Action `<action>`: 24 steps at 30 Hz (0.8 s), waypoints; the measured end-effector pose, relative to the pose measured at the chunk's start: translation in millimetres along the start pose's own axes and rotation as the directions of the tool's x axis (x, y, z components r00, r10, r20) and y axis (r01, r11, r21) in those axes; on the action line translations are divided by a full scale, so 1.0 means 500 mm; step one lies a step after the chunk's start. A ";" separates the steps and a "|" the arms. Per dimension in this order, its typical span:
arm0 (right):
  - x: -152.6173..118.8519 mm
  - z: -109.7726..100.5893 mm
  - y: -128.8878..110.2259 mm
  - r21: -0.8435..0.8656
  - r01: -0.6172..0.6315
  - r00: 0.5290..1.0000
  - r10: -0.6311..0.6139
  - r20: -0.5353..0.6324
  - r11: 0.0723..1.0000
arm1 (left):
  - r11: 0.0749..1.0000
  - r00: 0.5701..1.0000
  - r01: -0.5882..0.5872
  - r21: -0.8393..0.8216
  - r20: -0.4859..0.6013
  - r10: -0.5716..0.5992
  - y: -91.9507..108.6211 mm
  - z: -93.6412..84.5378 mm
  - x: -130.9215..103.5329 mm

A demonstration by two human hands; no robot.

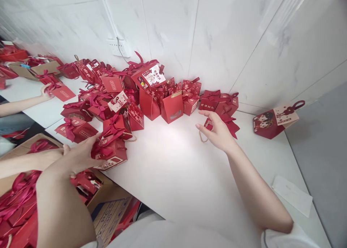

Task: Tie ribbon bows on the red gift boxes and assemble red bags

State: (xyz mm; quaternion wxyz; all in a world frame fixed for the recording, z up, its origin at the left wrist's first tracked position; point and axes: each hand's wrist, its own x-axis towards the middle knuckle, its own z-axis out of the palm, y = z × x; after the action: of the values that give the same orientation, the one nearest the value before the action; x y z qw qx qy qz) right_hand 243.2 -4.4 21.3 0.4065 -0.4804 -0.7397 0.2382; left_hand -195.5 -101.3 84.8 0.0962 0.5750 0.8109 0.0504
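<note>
My left hand (77, 156) is at the table's left edge, its thumb and fingers around the near end of a red gift box (115, 150) with a ribbon bow. Part of that box is hidden behind the fingers. My right hand (217, 132) hovers over the table with fingers apart and nothing in them. Just behind it lie a dark red gift box (226, 103) and a red box with pointed ribbon ends (230, 125), partly covered by the hand. A gold chain handle (201, 136) hangs out below my right fingertips.
Many red gift boxes (150, 103) crowd the white table (168, 175) along the tiled wall. One box (271, 123) stands apart at right, near a white paper (292, 195). A co-worker's forearm (24, 163) crosses behind my left wrist, above cartons (111, 217). Another person's hand (46, 92) holds a red box.
</note>
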 end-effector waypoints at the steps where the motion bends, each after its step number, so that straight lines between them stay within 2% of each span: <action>1: 0.000 -0.003 -0.001 0.003 -0.001 1.000 0.001 -0.001 1.000 | 0.997 0.998 -0.039 0.068 0.058 0.035 0.008 0.002 -0.007; 3: -0.002 -0.008 -0.003 -0.001 -0.006 1.000 0.006 -0.005 1.000 | 0.979 0.987 -0.104 0.176 0.141 0.079 0.035 0.011 -0.029; 8: -0.010 -0.015 -0.023 -0.165 0.061 0.994 -0.075 -0.081 0.984 | 0.990 0.986 -0.023 0.138 0.169 0.000 0.135 0.055 -0.087; 10: -0.015 -0.016 -0.038 -0.238 0.075 0.992 -0.098 -0.086 0.968 | 1.000 0.981 -0.030 0.008 0.194 0.027 0.166 0.075 -0.094; 11: -0.018 -0.016 -0.046 -0.252 0.073 0.993 -0.093 -0.071 0.965 | 0.993 0.970 -0.043 -0.108 0.232 0.067 0.179 0.084 -0.095; 14: -0.029 -0.024 -0.070 -0.222 0.063 0.998 -0.059 0.021 0.973 | 0.887 0.936 -0.019 -0.461 0.303 0.178 0.206 0.110 -0.090; 15: -0.033 -0.029 -0.077 -0.207 0.059 0.997 -0.046 0.065 0.977 | 0.858 0.934 -0.037 -0.513 0.286 0.212 0.213 0.119 -0.087; 17: -0.044 -0.045 -0.092 -0.194 0.035 0.981 0.003 0.194 0.980 | 0.837 0.926 -0.168 -0.521 0.208 0.315 0.224 0.136 -0.080; 18: -0.050 -0.054 -0.100 -0.190 0.012 0.954 0.046 0.295 0.982 | 0.817 0.899 -0.264 -0.512 0.176 0.401 0.229 0.143 -0.076; 19: -0.058 -0.062 -0.108 -0.186 -0.024 0.903 0.101 0.417 0.982 | 0.777 0.852 -0.352 -0.522 0.165 0.497 0.233 0.151 -0.072; 20: -0.066 -0.069 -0.115 -0.185 -0.069 0.824 0.160 0.544 0.980 | 0.722 0.794 -0.414 -0.555 0.168 0.584 0.237 0.158 -0.068; 22: -0.081 -0.076 -0.125 -0.196 -0.133 0.633 0.236 0.737 0.971 | 0.619 0.689 -0.460 -0.637 0.184 0.701 0.247 0.175 -0.062; 23: -0.088 -0.074 -0.127 -0.205 -0.140 0.561 0.248 0.790 0.969 | 0.591 0.655 -0.463 -0.661 0.195 0.730 0.253 0.185 -0.061; 24: -0.092 -0.070 -0.127 -0.213 -0.131 0.520 0.250 0.817 0.968 | 0.582 0.637 -0.466 -0.667 0.203 0.743 0.261 0.198 -0.061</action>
State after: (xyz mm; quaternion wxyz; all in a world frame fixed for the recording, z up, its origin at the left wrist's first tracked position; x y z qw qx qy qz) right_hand 249.1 -74.3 70.7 -0.0558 -0.4104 -0.7995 0.4351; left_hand -44.0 -89.3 16.3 0.4253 0.7628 0.4541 0.1759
